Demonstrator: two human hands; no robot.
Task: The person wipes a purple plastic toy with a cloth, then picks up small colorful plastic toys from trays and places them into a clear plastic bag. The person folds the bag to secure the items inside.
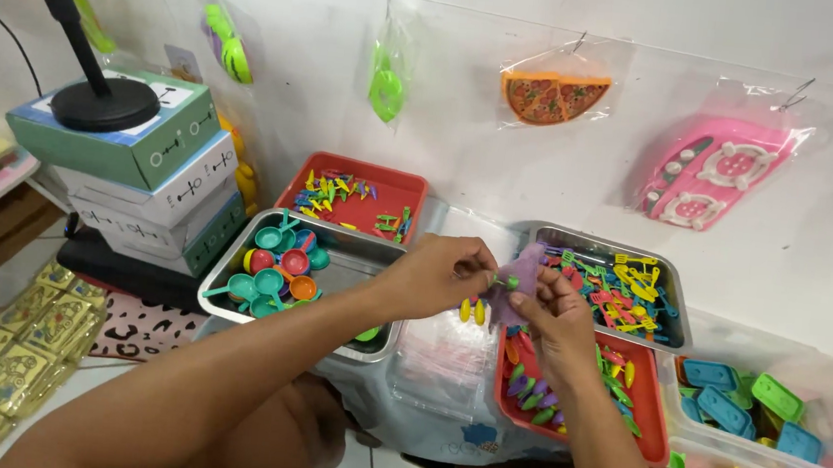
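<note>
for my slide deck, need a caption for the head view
Two hands, left hand and right hand, pinch a purple toy piece above trays of tiny plastic toys.

Small purple toy [524, 272], probably eggplant-shaped.

Pretty bright, even daylight-ish light, soft shadows only. Slight glare on the metal tray [233, 263] rim. Stuff right of that tray goes blurry near the frame edge, wide-angle bending there too.

purple toy [523, 274], red tray [656, 426], leopard-print mat [142, 330]
</note>
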